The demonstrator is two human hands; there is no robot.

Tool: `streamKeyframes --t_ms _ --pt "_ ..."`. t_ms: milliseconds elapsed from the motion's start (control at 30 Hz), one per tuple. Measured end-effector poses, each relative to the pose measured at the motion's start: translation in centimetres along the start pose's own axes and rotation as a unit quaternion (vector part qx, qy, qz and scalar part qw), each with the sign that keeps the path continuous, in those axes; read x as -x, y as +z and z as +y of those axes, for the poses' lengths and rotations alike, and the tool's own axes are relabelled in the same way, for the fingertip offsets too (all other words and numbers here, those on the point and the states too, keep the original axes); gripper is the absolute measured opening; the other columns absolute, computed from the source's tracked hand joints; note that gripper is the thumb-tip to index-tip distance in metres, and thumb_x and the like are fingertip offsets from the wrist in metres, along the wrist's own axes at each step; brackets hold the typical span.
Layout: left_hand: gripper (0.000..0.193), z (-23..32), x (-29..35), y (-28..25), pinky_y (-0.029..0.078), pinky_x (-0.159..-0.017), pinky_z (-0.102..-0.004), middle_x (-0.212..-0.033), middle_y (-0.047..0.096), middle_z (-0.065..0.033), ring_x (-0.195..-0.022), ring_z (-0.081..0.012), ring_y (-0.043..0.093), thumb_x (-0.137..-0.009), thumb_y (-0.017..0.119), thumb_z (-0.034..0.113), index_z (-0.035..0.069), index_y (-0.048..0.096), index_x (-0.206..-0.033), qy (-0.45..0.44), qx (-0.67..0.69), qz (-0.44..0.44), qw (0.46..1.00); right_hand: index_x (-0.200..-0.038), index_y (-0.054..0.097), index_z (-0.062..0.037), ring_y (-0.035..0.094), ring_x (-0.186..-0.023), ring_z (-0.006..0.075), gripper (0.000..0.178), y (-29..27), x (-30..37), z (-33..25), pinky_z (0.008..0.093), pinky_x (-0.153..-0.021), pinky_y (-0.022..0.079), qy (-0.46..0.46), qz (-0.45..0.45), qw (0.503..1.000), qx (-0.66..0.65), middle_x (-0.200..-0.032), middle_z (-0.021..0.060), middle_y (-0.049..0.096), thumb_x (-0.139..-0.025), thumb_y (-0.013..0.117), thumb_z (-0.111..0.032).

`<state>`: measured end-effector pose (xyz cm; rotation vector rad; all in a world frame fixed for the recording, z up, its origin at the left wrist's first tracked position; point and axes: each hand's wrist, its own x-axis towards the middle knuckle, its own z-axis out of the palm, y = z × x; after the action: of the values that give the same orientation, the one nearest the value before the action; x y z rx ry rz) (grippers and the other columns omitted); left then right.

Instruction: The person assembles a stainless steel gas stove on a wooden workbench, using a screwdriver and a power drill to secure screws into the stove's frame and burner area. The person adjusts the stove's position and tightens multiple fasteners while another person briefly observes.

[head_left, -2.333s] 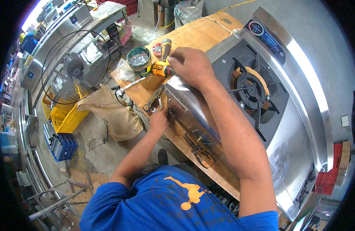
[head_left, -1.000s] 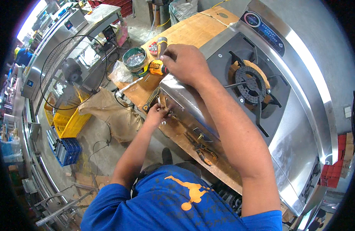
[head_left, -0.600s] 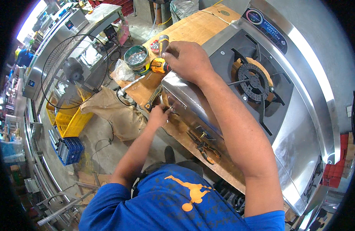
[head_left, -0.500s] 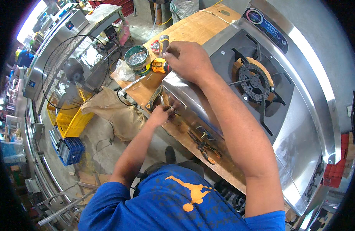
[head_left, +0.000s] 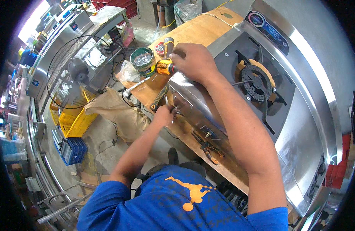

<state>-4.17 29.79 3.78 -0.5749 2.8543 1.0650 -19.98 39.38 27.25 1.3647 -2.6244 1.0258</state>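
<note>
Near the middle of the frame, the left hand point(head_left: 164, 114) is pinched together on a small part, too small to tell, at the front panel of the steel gas stove point(head_left: 301, 127), which fills the right side lying on the wooden table point(head_left: 196, 30). The right hand point(head_left: 193, 59) rests curled on the stove's upper-left corner, touching the yellow cordless drill point(head_left: 166, 57); whether it grips it I cannot tell. A green tin point(head_left: 142, 61) of small metal parts stands just left.
</note>
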Motion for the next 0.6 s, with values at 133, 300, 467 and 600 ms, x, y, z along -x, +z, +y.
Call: streamKeyframes --t_ms 133,300,467,600 --pt "0.034 -0.9 -1.9 -1.7 0.058 -0.063 -0.0378 -0.090 0.072 -0.0101 -0.076 -0.0215 0.072 -0.102 0.061 0.029 -0.003 0.069 -0.107 -0.211 0.402 -0.223 0.863 -0.101 0.074 -0.0041 0.068 -0.093 0.0372 0.032 -0.1 0.0 -0.1 0.0454 -0.083 0.052 0.005 -0.002 1.000 0.002 -0.099 0.0181 0.073 -0.091 0.065 -0.033" --pt "0.034 -2.2 -2.2 0.0 0.055 -0.062 -0.0326 -0.090 0.073 -0.0102 -0.069 -0.0201 0.067 -0.101 0.064 0.030 -0.003 0.070 -0.105 -0.158 0.333 -0.184 0.911 -0.102 0.074 -0.0050 0.069 -0.093 0.0371 0.031 0.3 -0.2 0.1 0.0453 -0.083 0.053 0.002 0.005 1.000 0.030 -0.099 0.0177 0.073 -0.090 0.065 -0.032" --pt "0.034 -1.7 -0.8 0.9 0.053 -0.069 -0.0380 -0.082 0.072 -0.0144 -0.070 -0.0230 0.067 -0.097 0.067 0.032 -0.001 0.072 -0.101 -0.044 0.124 -0.066 0.989 -0.102 0.074 -0.0050 0.070 -0.093 0.0366 0.033 0.3 -0.3 -0.7 0.0442 -0.084 0.053 0.030 -0.017 0.998 0.047 -0.099 0.0181 0.073 -0.089 0.066 -0.034" --pt "0.035 -1.4 -0.8 0.3 0.056 -0.075 -0.0460 -0.090 0.073 -0.0208 -0.084 -0.0378 0.071 -0.095 0.066 0.038 0.006 0.074 -0.104 -0.002 -0.035 0.024 0.999 -0.103 0.074 -0.0052 0.070 -0.093 0.0366 0.033 -0.1 0.3 -0.4 0.0430 -0.085 0.054 0.022 -0.010 0.999 0.024 -0.100 0.0190 0.073 -0.089 0.067 -0.034"
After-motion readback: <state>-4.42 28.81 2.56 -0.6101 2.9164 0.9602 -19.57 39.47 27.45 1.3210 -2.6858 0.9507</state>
